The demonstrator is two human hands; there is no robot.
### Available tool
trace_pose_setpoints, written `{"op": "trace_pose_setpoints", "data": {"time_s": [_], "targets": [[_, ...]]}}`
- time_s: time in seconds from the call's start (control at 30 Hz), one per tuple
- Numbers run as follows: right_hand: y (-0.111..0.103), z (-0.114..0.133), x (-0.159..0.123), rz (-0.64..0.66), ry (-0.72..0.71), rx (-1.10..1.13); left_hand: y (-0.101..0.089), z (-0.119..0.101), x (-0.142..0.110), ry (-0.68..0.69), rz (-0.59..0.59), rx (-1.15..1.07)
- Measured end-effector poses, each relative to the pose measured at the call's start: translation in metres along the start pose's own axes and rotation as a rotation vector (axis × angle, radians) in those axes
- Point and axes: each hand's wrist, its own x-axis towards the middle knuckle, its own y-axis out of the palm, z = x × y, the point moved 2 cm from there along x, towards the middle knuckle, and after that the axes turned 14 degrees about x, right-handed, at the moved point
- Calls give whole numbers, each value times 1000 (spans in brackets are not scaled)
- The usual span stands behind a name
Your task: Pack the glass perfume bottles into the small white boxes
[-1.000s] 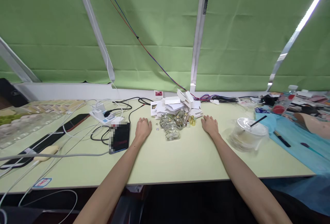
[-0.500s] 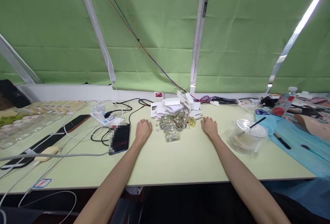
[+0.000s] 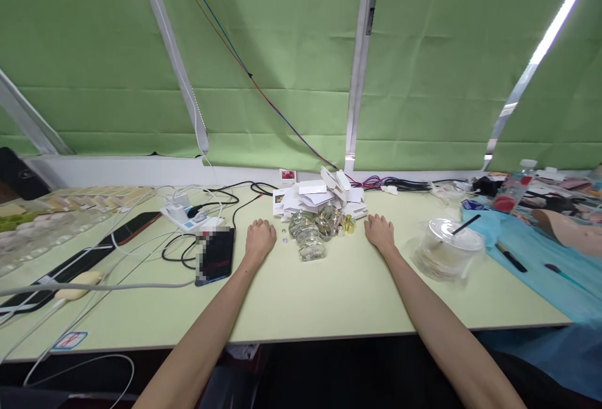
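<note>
My left hand point(image 3: 260, 243) rests on the pale yellow table with its fingers curled in and nothing visible in them. It lies between a dark phone point(image 3: 221, 257) and two tiny clear pieces point(image 3: 285, 240). My right hand point(image 3: 379, 232) lies palm down on the table, fingers slightly apart, holding nothing. Between the hands sits a cluster of small clear glass bottles point(image 3: 312, 249), several tipped over one another. Small gold caps point(image 3: 348, 224) stand at the cluster's right side, nearest my right hand. Behind the bottles is a heap of folded white cards or small boxes point(image 3: 315, 197).
On the right stand a lidded plastic cup point(image 3: 452, 247) with a black straw, and a blue plastic sheet point(image 3: 527, 258) with brushes and a bottle point(image 3: 515, 189). On the left are a white power strip point(image 3: 185, 219), cables, and trays of pale items point(image 3: 42, 239).
The view has shifted very slightly, so everything appears a little further left. Both hands stay resting in the same places on the table.
</note>
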Motion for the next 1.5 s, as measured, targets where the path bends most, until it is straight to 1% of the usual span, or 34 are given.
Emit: {"op": "trace_pose_setpoints", "data": {"time_s": [0.3,1.13,1.27,1.4,1.5], "targets": [[-1,2,-2,-8,-2,6,2,1,0,-1,4,7],[0,0,0,-21,-2,38,-2,2,0,5,8,-36],[-2,1,-2,-55,0,89,-4,4,0,-4,7,-70],[-9,2,-3,-130,3,167,-9,8,1,-26,2,-139],[-14,9,-5,-204,-48,244,-17,10,0,-58,-40,-205]]}}
